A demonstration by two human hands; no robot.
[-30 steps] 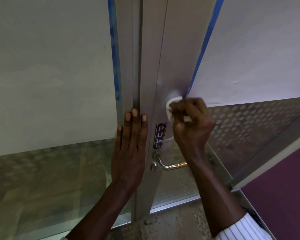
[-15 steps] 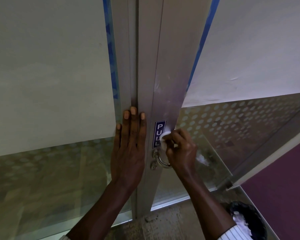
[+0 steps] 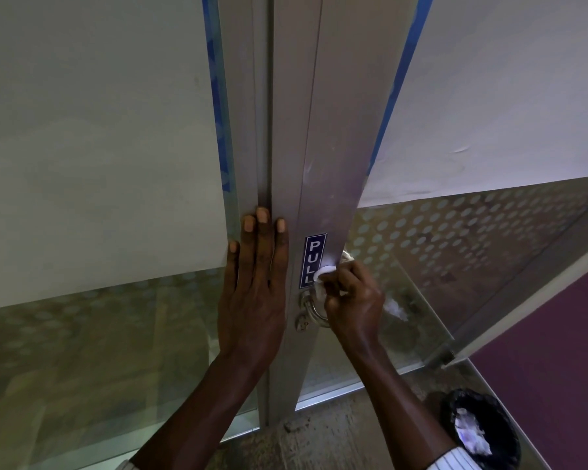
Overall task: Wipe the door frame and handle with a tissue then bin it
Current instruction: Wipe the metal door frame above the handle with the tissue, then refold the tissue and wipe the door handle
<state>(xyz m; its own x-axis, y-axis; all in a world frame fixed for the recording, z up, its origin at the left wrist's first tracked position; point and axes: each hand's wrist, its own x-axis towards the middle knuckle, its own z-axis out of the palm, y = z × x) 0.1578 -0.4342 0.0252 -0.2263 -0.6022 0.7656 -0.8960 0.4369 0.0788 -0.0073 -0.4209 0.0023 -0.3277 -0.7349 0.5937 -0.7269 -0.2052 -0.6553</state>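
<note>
A grey metal door frame (image 3: 326, 137) runs up the middle, with a blue PULL label (image 3: 312, 260) on it. My right hand (image 3: 352, 300) is shut on a white tissue (image 3: 322, 275), pressing it to the frame just right of the label and above the metal handle (image 3: 311, 308), which my hand partly hides. My left hand (image 3: 256, 290) lies flat with its fingers spread against the frame's left post. A black-lined bin (image 3: 486, 435) with white paper inside stands on the floor at the lower right.
Glass panels (image 3: 82, 351) with white covering and blue tape flank the frame. The right door leaf (image 3: 472, 259) is dotted frosted glass and stands ajar. A purple wall (image 3: 557, 351) is at the far right, and the floor (image 3: 336, 439) is speckled.
My right hand has slid the tissue down the frame from above the PULL label to beside it, near the handle. The view tilted down and the bin came into view. My left hand stayed put.
</note>
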